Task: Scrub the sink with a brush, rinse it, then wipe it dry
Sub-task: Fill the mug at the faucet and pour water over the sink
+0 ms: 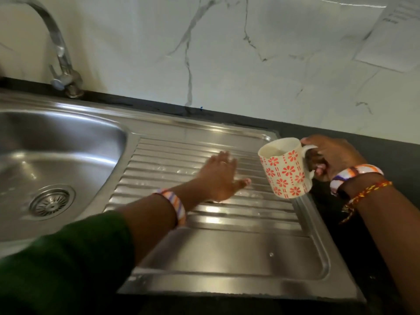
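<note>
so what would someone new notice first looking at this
Probably the cream mug with red flowers, tilted and held by its handle in the right hand over the right edge of the steel draining board. Next, the left hand lying flat with straight fingers on the wet ridges beside it. At far left sit the basin's drain and the curved tap by the marble wall.

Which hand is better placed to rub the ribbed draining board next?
The left hand: it lies flat and free on the wet draining board. The right hand is busy gripping the mug by its handle.
</note>
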{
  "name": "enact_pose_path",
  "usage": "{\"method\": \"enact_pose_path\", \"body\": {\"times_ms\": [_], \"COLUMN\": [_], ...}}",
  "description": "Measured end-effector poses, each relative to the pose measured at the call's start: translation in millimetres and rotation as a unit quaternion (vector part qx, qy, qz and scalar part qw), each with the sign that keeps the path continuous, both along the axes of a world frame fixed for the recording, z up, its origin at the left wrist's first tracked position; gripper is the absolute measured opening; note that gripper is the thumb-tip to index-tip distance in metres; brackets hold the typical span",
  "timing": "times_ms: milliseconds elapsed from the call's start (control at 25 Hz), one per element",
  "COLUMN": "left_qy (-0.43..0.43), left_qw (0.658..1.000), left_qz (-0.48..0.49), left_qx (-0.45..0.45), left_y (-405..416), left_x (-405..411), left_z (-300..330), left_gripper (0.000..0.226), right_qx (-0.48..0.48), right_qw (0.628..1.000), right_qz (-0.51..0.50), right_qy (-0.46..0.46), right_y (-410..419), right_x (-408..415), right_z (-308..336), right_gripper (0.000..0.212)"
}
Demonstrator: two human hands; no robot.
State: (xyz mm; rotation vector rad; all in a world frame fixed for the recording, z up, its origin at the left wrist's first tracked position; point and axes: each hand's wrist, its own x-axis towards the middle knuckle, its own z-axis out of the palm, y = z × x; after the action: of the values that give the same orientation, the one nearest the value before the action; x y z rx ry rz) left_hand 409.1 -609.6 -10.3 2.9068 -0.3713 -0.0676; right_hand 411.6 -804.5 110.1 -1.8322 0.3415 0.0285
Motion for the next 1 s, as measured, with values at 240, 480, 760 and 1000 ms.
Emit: {"method": "enact_pose_path", "body": {"times_ms": [240, 480, 760, 1000], "left_qy": [0.043, 0.032, 0.037, -0.002], "left_qw": [0.998, 0.994, 0.925, 0.957], "left_qz": [-0.033, 0.104, 0.375, 0.291], "left_qx": [0.026, 0.031, 0.041, 0.021], "left_y": [-75, 29, 188, 153], "left_x": [81, 101, 17, -10], "left_z": [-15, -23, -23, -4], "left_gripper": [0.065, 0.060, 0.057, 0.066], "right_qx": [-0.188, -0.253, -0.177, -0.114], "right_qw": [0.979, 0.949, 0.942, 0.957], "right_qz": [0.075, 0.185, 0.285, 0.264], "right_qy": [0.018, 0.029, 0.029, -0.017], "right_y": [-4, 39, 103, 84], "right_x": [52, 79, 63, 45], "right_z": [-1, 2, 3, 13], "right_gripper": [0.024, 0.027, 0.027, 0.023]}}
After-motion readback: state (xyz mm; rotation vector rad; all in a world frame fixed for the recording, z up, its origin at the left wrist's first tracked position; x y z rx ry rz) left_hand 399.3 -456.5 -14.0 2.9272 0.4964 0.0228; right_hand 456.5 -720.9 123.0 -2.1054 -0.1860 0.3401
